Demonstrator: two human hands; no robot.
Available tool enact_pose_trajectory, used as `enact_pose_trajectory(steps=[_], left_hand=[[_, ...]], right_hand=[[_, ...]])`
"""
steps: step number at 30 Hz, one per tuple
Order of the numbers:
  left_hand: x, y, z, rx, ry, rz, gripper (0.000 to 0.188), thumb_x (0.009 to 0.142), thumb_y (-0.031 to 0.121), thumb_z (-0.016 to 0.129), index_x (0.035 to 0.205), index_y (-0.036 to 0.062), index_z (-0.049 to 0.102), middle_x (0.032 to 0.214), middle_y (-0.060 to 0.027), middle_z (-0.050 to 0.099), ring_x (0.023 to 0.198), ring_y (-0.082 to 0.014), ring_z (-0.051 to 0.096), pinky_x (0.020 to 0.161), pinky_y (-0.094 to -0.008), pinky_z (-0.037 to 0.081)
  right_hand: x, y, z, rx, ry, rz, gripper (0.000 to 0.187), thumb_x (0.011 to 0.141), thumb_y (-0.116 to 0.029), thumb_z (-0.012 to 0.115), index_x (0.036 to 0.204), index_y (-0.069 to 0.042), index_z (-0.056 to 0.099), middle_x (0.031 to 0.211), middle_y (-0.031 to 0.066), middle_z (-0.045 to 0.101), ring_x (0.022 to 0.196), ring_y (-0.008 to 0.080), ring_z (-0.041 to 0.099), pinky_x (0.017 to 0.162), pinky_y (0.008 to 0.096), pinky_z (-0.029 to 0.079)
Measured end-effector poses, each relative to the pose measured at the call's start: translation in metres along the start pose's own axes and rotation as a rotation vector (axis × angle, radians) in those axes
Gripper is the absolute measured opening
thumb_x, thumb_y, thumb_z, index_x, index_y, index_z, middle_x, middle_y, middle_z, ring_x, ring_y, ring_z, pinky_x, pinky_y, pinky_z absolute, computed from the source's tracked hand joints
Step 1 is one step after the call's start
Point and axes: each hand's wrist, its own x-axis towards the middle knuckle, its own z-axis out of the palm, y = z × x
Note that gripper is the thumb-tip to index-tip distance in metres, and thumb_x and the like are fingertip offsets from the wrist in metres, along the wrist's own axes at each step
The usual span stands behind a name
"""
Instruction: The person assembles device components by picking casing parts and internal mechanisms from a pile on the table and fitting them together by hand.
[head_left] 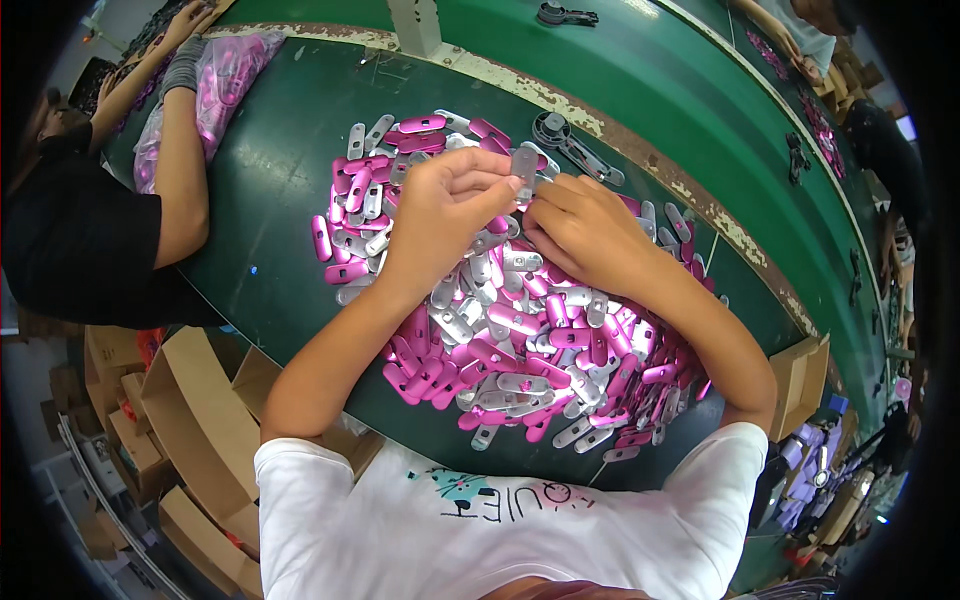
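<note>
Between the thumb and fingers of my left hand point(465, 195) is a small clear, rounded plastic piece point(524, 168), held upright. Close beside it, my right hand point(585, 222) has its fingers curled in, with the fingertips near the piece's lower end; what they pinch, if anything, is hidden. Under both hands spreads a large heap of magenta oblong covers point(513, 319) mixed with silvery-clear ones point(450, 322), many with a small square hole. Just beyond my right hand, a dark grey long-handled part point(575, 148) with a round head lies at the heap's far edge.
A green conveyor belt point(690, 95) runs past the worn table edge, carrying several dark parts. At the left, a person's arm point(182, 170) rests by a plastic bag point(225, 85) of magenta pieces. Cardboard boxes point(200, 400) stand at lower left, another box point(800, 385) at right.
</note>
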Motion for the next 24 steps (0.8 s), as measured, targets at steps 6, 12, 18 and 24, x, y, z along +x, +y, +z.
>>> enact_pose_trajectory(steps=[6,12,18,24], left_hand=[[-0.007,0.004,0.004,-0.02,-0.017,-0.091,0.02,0.088,0.009,0.064,0.103,-0.0031,0.061,0.09,-0.0094,0.068,0.077,-0.0096,0.065,0.07,-0.0207,0.053],[-0.004,0.004,0.007,0.068,0.037,0.04,0.015,0.087,0.007,0.061,0.099,-0.003,0.063,0.077,-0.0005,0.061,0.069,-0.0061,0.058,0.063,-0.019,0.048],[-0.004,0.002,0.008,0.069,0.077,0.142,0.013,0.085,0.004,0.061,0.097,-0.0023,0.062,0.086,-0.0039,0.06,0.077,-0.0071,0.058,0.066,-0.0206,0.05],[-0.003,0.001,0.007,0.024,0.064,0.105,0.016,0.084,0.002,0.062,0.098,-0.0038,0.058,0.088,-0.0048,0.06,0.079,-0.0072,0.058,0.067,-0.021,0.051]], right_hand=[[-0.016,0.008,-0.011,0.38,0.087,0.167,0.009,0.082,-0.007,0.061,0.085,0.0,0.056,0.08,0.0123,0.055,0.076,0.0301,0.053,0.07,0.0391,0.043],[-0.015,0.013,-0.009,0.246,0.089,0.173,0.009,0.079,-0.006,0.063,0.085,0.0,0.059,0.08,0.0127,0.057,0.077,0.0307,0.055,0.069,0.0391,0.044],[-0.014,0.009,-0.015,0.235,0.09,0.249,0.01,0.077,-0.008,0.066,0.084,-0.002,0.062,0.08,0.0103,0.058,0.078,0.0295,0.056,0.07,0.0392,0.046],[-0.01,0.006,-0.011,0.033,0.055,0.202,0.011,0.075,-0.013,0.069,0.081,-0.005,0.064,0.079,0.008,0.058,0.078,0.0266,0.057,0.072,0.0397,0.045]])
